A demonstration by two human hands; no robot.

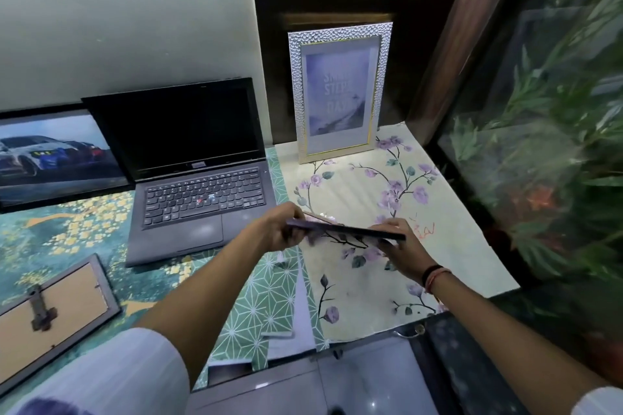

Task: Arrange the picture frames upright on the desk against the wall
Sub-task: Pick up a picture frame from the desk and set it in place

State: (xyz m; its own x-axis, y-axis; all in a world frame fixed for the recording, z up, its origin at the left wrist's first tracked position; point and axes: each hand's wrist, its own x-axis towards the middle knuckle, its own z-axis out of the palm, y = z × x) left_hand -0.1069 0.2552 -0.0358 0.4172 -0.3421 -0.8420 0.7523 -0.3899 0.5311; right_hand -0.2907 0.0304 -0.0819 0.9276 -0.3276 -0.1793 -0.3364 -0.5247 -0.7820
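Dark, thin picture frame (347, 232) looks stiff, light, probably glass-fronted; left hand (281, 229) and right hand (401, 251) pinch its ends.
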